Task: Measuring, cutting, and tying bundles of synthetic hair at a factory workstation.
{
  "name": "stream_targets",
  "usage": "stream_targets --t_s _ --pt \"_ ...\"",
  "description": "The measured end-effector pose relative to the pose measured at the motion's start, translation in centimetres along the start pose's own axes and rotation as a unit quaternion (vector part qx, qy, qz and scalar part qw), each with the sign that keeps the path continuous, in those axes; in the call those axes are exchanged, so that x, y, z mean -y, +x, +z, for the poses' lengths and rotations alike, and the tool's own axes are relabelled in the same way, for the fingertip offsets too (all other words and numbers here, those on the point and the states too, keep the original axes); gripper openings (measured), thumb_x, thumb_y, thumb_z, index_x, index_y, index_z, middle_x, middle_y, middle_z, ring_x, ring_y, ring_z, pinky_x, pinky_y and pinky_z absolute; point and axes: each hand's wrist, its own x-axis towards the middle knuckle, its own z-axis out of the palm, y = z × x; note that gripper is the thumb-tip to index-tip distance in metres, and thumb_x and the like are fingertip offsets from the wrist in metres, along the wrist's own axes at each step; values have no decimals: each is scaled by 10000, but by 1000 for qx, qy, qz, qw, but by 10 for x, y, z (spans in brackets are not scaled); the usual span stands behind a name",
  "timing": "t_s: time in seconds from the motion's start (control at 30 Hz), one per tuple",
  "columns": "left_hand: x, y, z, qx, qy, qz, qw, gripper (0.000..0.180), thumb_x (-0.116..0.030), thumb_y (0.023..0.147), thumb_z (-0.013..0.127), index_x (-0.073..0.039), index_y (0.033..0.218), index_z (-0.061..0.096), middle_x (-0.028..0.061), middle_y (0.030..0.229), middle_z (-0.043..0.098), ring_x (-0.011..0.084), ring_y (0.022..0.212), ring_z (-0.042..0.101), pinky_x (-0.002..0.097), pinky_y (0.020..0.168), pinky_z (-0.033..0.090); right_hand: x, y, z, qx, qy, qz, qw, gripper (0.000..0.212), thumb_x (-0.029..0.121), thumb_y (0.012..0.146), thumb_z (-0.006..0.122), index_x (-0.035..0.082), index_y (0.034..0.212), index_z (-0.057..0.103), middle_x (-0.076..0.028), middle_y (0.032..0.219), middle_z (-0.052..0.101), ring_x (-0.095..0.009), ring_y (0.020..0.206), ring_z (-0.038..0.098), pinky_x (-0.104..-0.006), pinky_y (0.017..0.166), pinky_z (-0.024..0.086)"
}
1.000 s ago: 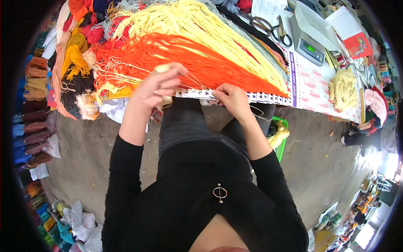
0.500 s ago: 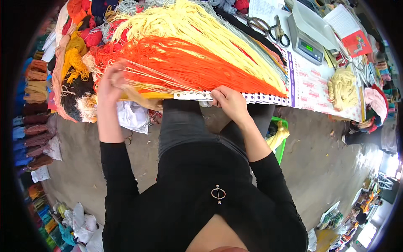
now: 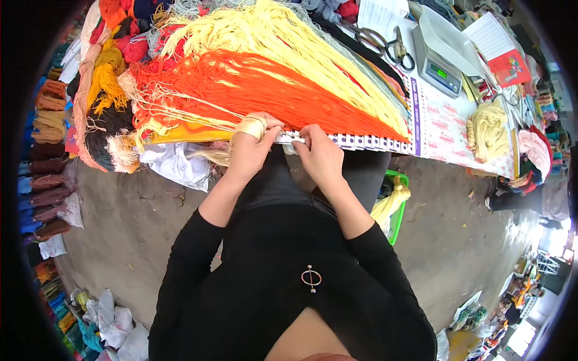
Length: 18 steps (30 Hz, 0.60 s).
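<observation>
My left hand (image 3: 250, 144) is closed at the table's near edge. A pale cream skein of thread (image 3: 251, 126) loops around it, and its tail hangs below the wrist. Finger and thumb of that hand meet at the left end of a white punched card (image 3: 288, 137). Just to the right, my right hand (image 3: 322, 153) pinches the same card, fingertips close to the left ones. Long orange threads (image 3: 253, 84) fan out from the row of punched cards (image 3: 367, 142). A few cream strands (image 3: 186, 105) lie over the orange ones toward the left.
Pale yellow threads (image 3: 259, 30) lie beyond the orange. Scissors (image 3: 398, 51), a digital scale (image 3: 439, 66) and a cream yarn bundle (image 3: 490, 129) are on the right. Mixed yarn (image 3: 108, 69) piles up at the left. A green basket (image 3: 398, 207) stands below the table edge.
My left hand has swung right and down from over the cream strands to the card, bringing the cream skein along. My right hand has shifted slightly left along the card edge.
</observation>
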Motion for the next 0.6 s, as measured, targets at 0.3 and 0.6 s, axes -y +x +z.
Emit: stream_targets --t_s 0.3,0.6 --pt "-3 9 -1 -47 324 173 929 123 -19 737 652 -6 842 588 96 907 531 262 798 562 332 700 458 -9 8 10 -47 -46 -30 997 315 307 705 731 94 865 562 -32 635 575 -209 598 596 -327 516 428" --pt "4 4 -14 -68 225 98 967 256 -248 920 492 -32 891 627 65 744 599 178 710 581 309 633 463 -9 -1 -18 -73 -34 2 997 255 321 771 636 91 873 595 -153 779 627 -333 725 629 -442 640 498"
